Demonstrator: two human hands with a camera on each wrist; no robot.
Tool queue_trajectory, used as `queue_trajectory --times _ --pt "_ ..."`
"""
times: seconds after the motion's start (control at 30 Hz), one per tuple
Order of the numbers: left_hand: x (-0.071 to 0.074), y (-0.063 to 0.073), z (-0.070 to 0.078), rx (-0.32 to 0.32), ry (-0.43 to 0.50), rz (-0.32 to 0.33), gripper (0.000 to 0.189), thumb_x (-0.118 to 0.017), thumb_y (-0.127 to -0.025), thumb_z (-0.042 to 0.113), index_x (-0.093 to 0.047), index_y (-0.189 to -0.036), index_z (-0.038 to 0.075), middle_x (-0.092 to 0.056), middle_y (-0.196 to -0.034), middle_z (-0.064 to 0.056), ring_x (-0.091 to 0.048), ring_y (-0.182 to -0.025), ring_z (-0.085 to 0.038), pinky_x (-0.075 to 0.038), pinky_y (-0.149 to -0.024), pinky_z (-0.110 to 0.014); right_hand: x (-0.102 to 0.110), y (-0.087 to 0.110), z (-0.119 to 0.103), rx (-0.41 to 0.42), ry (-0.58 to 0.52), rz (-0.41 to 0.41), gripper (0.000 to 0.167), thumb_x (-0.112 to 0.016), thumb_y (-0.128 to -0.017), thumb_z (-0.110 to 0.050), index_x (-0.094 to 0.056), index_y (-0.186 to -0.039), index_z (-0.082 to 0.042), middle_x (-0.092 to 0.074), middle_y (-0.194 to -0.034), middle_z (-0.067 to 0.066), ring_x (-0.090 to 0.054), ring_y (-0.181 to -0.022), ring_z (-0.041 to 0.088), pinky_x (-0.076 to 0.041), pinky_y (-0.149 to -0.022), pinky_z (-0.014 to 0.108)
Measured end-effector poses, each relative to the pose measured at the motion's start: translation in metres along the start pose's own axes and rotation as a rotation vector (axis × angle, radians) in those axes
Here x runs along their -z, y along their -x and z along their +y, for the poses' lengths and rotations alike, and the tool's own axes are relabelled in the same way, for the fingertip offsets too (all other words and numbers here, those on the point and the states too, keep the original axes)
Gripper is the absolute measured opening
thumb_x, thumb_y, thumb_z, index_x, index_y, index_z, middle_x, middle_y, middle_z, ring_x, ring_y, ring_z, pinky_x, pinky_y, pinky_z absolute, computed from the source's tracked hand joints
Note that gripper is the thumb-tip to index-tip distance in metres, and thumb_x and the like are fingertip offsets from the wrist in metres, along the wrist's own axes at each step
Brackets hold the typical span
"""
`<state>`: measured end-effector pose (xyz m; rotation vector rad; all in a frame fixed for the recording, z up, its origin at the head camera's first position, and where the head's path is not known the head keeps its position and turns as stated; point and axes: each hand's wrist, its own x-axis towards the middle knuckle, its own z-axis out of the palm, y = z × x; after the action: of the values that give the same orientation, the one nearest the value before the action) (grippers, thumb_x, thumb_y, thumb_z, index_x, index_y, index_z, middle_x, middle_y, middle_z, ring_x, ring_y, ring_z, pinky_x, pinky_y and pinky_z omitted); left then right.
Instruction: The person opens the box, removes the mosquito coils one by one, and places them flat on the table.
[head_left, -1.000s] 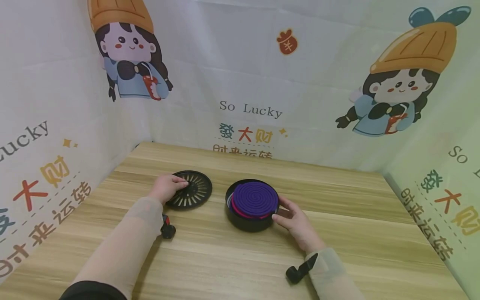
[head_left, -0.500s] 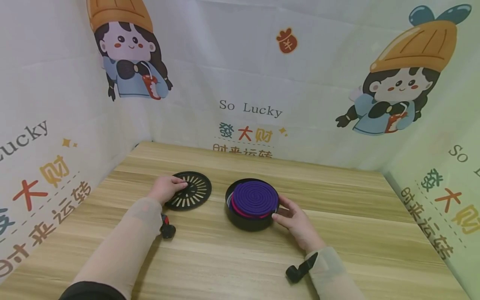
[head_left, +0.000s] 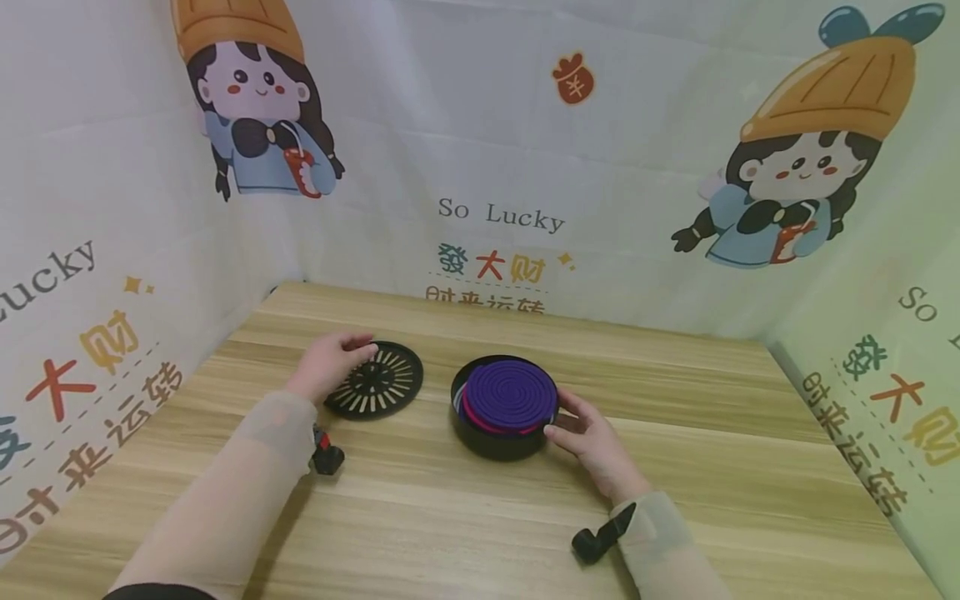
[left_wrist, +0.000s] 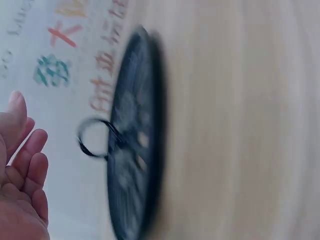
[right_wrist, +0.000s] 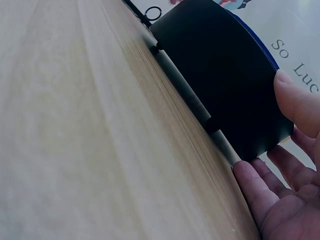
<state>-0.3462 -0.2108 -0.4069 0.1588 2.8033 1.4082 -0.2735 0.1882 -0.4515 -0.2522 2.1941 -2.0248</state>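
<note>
A slotted black round lid lies flat on the table, left of centre. My left hand hovers at its near-left side, with extended fingers and nothing in them. In the left wrist view, the lid's wire ring stands apart from that hand. Right of the lid sits a black mosquito coil holder without its cover. Stacked coils fill it, a purple spiral coil on top and a pink one showing beneath. My right hand grips the holder's right side, thumb at the rim and fingers low along the wall.
The wood-grain table carries both things. A printed white cloth hangs behind it and along both sides. A black wrist camera hangs below the right wrist, near the tabletop.
My left hand has let go of the lid's ring, opened its fingers and drawn back slightly to the left. The lid stays on the table. The right hand and holder have not visibly moved.
</note>
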Motion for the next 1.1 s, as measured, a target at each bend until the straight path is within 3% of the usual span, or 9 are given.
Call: queue_trajectory --times 0.17,0.43,0.6,0.77,0.93,1.1 --pt "-0.015 0.007 0.022 -0.028 0.072 0.003 0.051 -0.056 -0.097 0.038 -0.052 -0.137 0.007 -0.052 -0.138 -0.013 -0.048 -0.126 -0.031 -0.039 -0.106 -0.047 0.001 0.000 -0.002 -0.013 -0.002 -0.009 0.067 -0.066 -0.089 -0.004 -0.034 -0.148 -0.005 -0.033 -0.151 0.015 -0.042 -0.131 0.034 -0.043 -0.100 0.034" --pt "-0.070 0.026 0.043 -0.048 0.225 -0.055 0.047 -0.060 -0.095 0.034 -0.056 -0.134 0.008 -0.055 -0.135 -0.010 -0.049 -0.125 -0.027 -0.040 -0.105 -0.045 0.001 0.000 -0.002 -0.026 -0.014 0.000 0.066 -0.065 -0.089 -0.002 -0.034 -0.148 -0.005 -0.034 -0.151 0.015 -0.041 -0.131 0.033 -0.042 -0.101 0.035" --pt "-0.096 0.030 0.045 -0.050 0.319 -0.101 0.054 -0.063 -0.094 0.029 -0.047 -0.141 0.008 -0.049 -0.141 -0.012 -0.047 -0.127 -0.028 -0.042 -0.104 -0.046 0.001 0.001 -0.002 -0.022 -0.014 0.000 0.067 -0.065 -0.090 -0.002 -0.033 -0.148 -0.004 -0.034 -0.151 0.015 -0.041 -0.132 0.033 -0.042 -0.101 0.034" --pt "-0.113 0.030 0.041 -0.030 0.492 -0.187 0.069 -0.065 -0.093 0.023 -0.030 -0.149 0.006 -0.031 -0.153 -0.014 -0.033 -0.137 -0.034 -0.032 -0.110 -0.053 0.002 0.000 -0.001 -0.019 -0.002 0.003 0.068 -0.066 -0.089 -0.004 -0.033 -0.148 -0.004 -0.034 -0.151 0.015 -0.041 -0.131 0.034 -0.043 -0.100 0.034" --pt "-0.124 0.031 0.036 -0.059 0.649 -0.295 0.082 -0.067 -0.090 0.010 -0.015 -0.153 0.002 -0.021 -0.156 -0.019 -0.025 -0.141 -0.035 -0.027 -0.113 -0.047 0.002 -0.001 0.002 -0.025 -0.003 0.013 0.068 -0.068 -0.088 -0.004 -0.035 -0.148 -0.006 -0.037 -0.150 0.013 -0.043 -0.130 0.033 -0.044 -0.099 0.034" --pt "-0.128 0.032 0.035 -0.092 0.699 -0.336 0.089 -0.068 -0.087 0.001 -0.009 -0.154 0.002 -0.014 -0.158 -0.017 -0.017 -0.143 -0.033 -0.024 -0.114 -0.041 0.001 -0.002 0.001 -0.019 -0.004 0.005 0.070 -0.069 -0.088 -0.006 -0.034 -0.148 -0.006 -0.036 -0.150 0.013 -0.042 -0.131 0.032 -0.043 -0.102 0.037"
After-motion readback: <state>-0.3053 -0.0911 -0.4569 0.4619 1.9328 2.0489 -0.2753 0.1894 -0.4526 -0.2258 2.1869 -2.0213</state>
